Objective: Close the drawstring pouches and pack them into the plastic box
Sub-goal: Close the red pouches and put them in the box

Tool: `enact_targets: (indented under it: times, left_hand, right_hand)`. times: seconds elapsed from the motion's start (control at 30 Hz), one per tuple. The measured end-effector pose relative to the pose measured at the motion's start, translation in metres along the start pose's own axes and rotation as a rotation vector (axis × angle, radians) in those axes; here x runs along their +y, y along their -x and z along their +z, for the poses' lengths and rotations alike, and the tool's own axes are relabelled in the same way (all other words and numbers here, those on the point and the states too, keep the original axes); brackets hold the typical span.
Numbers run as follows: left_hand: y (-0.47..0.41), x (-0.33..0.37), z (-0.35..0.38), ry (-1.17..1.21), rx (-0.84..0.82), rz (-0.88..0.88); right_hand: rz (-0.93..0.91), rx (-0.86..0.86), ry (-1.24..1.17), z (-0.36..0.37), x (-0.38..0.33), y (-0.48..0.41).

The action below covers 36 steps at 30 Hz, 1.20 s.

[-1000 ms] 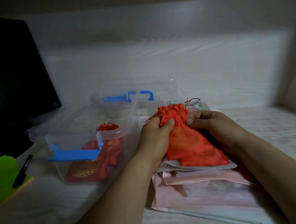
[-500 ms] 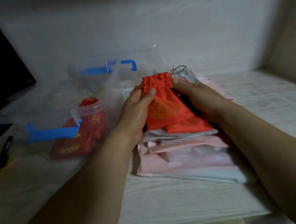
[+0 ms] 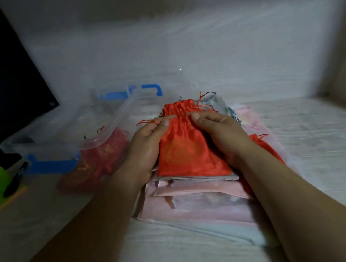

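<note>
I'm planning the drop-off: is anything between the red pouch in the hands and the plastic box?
Nothing visible. The red pouch, held by the left hand and right hand, lies right of the plastic box, whose top is open.

Cinched red pouch (image 3: pixel 187 149) atop pouch pile (image 3: pixel 199 196)

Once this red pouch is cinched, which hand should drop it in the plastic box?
Probably the left. The left hand grips the red pouch on the side nearest the plastic box, which stands open there; the right hand would have to cross over.
</note>
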<state>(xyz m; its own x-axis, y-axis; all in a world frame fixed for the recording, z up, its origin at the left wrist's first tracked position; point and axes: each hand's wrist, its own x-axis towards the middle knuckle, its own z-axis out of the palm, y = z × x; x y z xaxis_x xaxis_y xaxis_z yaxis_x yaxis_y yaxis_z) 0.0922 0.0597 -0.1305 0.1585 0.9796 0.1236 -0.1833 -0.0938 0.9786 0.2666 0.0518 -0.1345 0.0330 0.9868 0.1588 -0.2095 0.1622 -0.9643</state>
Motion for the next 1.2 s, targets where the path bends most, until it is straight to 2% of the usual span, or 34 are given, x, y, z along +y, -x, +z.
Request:
enact_targets:
  times: [0.47,0.67,0.9,1.03,1.2]
  left_hand:
    - [-0.007,-0.007,-0.003,0.084,0.070,-0.019]
    - [-0.016,-0.010,-0.009,0.290,0.108,-0.045]
    - [-0.021,-0.009,-0.007,0.347,0.148,-0.064]
    - [-0.018,-0.003,-0.012,0.244,0.080,0.030]
    - [-0.010,0.007,-0.008,-0.006,-0.043,0.183]
  right_hand:
    - [0.095,0.074,-0.208,-0.002,-0.005,-0.004]
    - [0.099,0.115,-0.157,-0.007,-0.003,-0.008]
    - [0.070,0.136,-0.115,-0.006,-0.003,-0.003]
    - [0.000,0.145,-0.063,-0.007,-0.007,-0.003]
    - [-0.081,0.082,0.037,0.005,-0.028,0.007]
